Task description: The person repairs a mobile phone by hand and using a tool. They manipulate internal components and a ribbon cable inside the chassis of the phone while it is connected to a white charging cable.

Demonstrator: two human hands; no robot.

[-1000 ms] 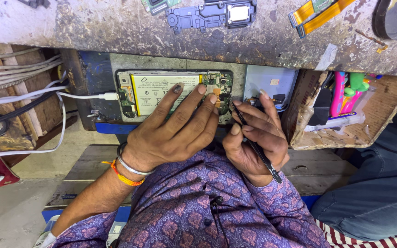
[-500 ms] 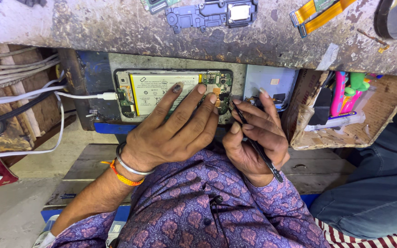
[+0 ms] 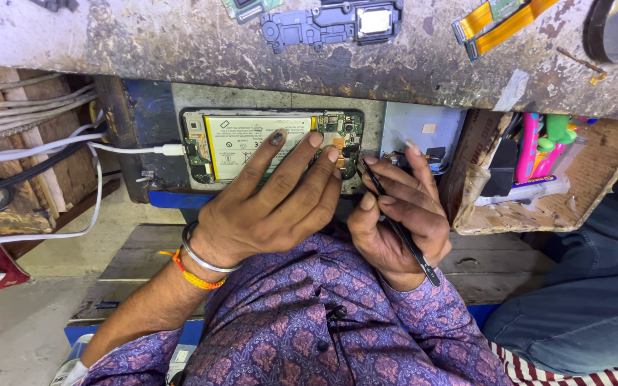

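Left hand lying flat and spread, released, fingertips pressing down on the opened phone and gripping nothing. Resting across the phone's yellow-edged battery and reaching toward the circuit board at the 3 o'clock end of the phone. Wearing a metal bangle and an orange thread at the wrist, toward 7 o'clock from the knuckles.

Right hand sitting just beside the left, at 3 o'clock from it, clenched around thin black tweezers. Pointing the tweezers' tip toward 11 o'clock, touching or nearly touching the board at the phone's camera end; cannot tell which.

Lying with its back removed on a grey pad below the edge of the worn tabletop, at 12 o'clock from both hands. Taking a white cable at its 9 o'clock end. Showing a pale blue back cover just beside the phone at 3 o'clock, and a wooden tray of pink and green tools farther out the same way
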